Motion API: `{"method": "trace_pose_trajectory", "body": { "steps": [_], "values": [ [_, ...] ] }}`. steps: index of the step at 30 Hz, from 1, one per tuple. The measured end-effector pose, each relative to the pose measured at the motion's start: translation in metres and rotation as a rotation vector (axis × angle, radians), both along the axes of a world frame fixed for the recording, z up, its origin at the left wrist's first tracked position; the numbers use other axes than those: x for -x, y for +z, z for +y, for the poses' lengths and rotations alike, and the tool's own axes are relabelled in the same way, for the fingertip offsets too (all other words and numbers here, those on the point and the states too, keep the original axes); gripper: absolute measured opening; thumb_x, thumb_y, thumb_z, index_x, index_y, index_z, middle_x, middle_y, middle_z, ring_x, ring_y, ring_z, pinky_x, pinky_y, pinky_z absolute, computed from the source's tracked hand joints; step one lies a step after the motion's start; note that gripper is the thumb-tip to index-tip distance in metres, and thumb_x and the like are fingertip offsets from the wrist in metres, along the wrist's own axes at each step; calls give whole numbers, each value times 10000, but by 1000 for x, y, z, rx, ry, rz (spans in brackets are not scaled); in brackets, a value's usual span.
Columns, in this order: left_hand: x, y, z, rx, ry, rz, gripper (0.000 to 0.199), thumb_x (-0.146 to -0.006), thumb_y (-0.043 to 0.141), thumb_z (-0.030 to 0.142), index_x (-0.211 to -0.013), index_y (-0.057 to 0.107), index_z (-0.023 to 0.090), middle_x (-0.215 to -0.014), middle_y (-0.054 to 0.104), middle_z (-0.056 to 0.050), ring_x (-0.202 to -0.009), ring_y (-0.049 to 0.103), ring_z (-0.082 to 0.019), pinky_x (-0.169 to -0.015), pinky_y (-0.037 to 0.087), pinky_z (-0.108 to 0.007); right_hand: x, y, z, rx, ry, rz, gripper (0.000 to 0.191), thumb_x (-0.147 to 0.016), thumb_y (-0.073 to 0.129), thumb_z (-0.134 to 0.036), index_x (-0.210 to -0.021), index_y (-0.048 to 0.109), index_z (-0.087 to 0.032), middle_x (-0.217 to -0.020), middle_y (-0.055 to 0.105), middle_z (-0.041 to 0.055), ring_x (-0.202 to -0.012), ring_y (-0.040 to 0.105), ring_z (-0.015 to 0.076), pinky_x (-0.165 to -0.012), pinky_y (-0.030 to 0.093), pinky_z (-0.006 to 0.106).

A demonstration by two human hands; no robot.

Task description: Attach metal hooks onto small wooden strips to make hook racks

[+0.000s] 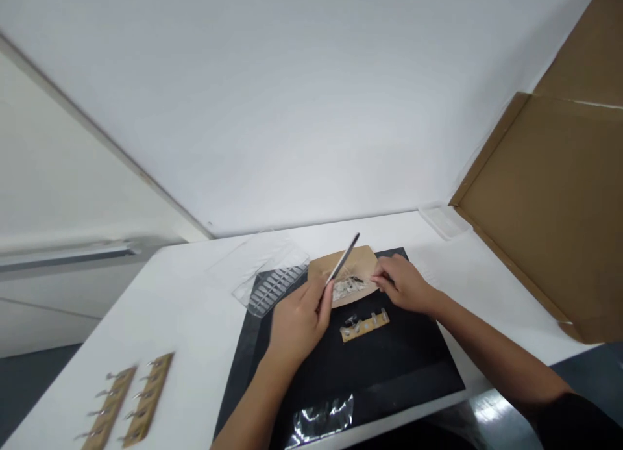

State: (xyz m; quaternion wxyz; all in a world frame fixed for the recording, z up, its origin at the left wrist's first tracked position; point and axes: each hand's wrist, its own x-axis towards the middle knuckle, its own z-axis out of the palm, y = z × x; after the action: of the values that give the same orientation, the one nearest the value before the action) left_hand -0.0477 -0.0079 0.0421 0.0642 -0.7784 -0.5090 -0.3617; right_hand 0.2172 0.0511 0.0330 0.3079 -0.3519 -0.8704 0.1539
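So, starting at your far left on the white table [185, 320], you've got one narrow tan strip with greyish bits jutting from its side [113, 404] and a matching strip beside it [150, 398]. They look fully loaded, so I'd guess those are done or parked, but they're too blurry to swear to it. Next over, the clear plastic tray with rows of small translucent pieces [277, 287] looks mostly full, so plenty of those seem unused. Your left hand [299, 320] is gripping a slim, flat stick, dark with a pale edge [343, 260], and its tip points up over the brown paper tray [321, 263], which holds a messy heap of whitish and dark scraps [348, 286]. Just this side of that, the short yellowish strip with clear pieces standing on it [365, 333] lies on the black mat [389, 365]; it also has one dark bit near its left end, and I'd call it partway along. Your right hand [402, 281] has its fingers curled at the paper tray's right edge, but I can't tell whether they're closed on anything. Further right it's just a shallow translucent container [445, 223] and brown cardboard [549, 210]. No brand, label or writing I can read anywhere.
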Motion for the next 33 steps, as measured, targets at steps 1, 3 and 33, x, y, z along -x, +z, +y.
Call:
{"method": "trace_pose_trajectory", "body": {
  "steps": [1, 3, 33],
  "values": [
    [8, 4, -10, 16, 48, -4, 292, -1099, 487, 352, -1118, 732, 195, -904, 804, -66, -743, 761, -203, -669, 549, -268, -11, -4, -6, 18, 12, -36, 161, -1072, 536, -243, -916, 570, -224, -849, 689, 34, -715, 596, 205, -763, 427, 358],
    [26, 5, -34, 63, 150, -15, 330, -1097, 472, 421, -1183, 713, 212, -999, 819, -78, -806, 783, -237, -692, 573, -287, -31, -17, -18, 76, 7, -57, 91, -1058, 569, -248, -971, 590, -229, -877, 686, 39, -766, 621, 218, -733, 450, 345],
    [-16, -77, -51, 391, 23, 158, 422, -1037, 452, 125, -1406, 642, 203, -1197, 686, -104, -1009, 650, -260, -909, 592, -408, -31, -70, -52, 136, 1, -112, 268, -945, 812, -435, -1134, 748, -255, -1086, 647, 55, -1009, 621, 230, -872, 455, 370]
  ]
}}
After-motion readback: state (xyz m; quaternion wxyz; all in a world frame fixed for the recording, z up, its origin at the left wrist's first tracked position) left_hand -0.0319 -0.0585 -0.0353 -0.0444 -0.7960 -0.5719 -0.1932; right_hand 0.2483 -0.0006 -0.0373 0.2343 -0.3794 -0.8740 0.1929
